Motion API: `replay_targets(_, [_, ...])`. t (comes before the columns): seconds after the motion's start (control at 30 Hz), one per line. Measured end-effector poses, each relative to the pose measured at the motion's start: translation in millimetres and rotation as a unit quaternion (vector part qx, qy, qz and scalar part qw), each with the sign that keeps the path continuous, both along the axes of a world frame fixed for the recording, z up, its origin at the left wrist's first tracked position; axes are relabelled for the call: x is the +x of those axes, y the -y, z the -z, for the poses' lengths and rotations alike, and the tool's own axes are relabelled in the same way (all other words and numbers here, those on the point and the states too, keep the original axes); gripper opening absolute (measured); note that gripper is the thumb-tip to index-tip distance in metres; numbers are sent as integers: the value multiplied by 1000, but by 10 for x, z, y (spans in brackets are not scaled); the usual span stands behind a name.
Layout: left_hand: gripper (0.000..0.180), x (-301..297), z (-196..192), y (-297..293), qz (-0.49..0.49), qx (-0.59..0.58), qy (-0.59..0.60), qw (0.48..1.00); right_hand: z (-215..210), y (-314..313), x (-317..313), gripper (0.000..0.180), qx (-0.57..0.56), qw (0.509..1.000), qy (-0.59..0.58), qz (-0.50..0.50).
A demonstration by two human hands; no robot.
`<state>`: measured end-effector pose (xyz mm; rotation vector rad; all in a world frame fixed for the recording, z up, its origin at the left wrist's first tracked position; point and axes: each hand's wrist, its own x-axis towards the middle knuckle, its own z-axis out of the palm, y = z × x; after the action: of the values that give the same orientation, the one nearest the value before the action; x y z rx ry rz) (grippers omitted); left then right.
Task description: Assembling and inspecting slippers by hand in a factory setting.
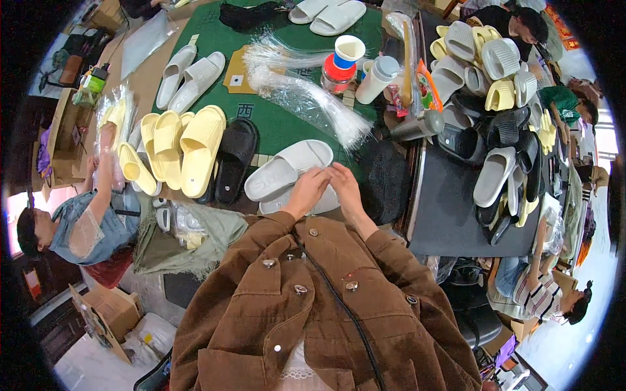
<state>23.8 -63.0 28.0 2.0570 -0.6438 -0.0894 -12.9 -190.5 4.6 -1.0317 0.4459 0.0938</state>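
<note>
My left hand (308, 189) and my right hand (343, 184) meet over a pair of light grey slide sandals (285, 168) at the near edge of the green table (274, 124). Fingers of both hands pinch at the rear end of the sandals, where one lies on top of the other. Brown jacket sleeves cover both forearms. Just beyond the sandals lies a bundle of clear plastic bags (306, 98).
Yellow slides (186, 146) and a black pair (235, 159) lie to the left, white ones (189, 78) farther back. Cups and a bottle (355, 65) stand at the table's right. A second table (450, 215) holds piled sandals. Other people sit at left and right.
</note>
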Motion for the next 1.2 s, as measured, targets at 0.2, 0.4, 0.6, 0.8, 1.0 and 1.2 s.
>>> replay_targets(0.2, [11,4,36,-8,-4,-16,-51,999,45,6,-18,29,15,998,-33,-47])
replay_targets(0.4, [14,-5,83,-30,-7,-41,-60,997,-9,-15,-11,34,-33,995,-41,-89])
replay_targets(0.6, [18,-30,13,-149,-68,-44,-70,994,-157,177,12,35,-65,996,-42,40])
replay_targets(0.8, [24,-179,87,-499,-170,9,-96,981,-393,607,-48,38,68,987,-52,139])
replay_targets(1.0, [30,-222,240,-661,-198,36,-119,972,-639,1103,-251,33,40,983,13,181])
replay_targets(1.2, [36,-243,396,-706,-122,115,-28,985,-1018,1735,-528,35,-322,905,-23,278])
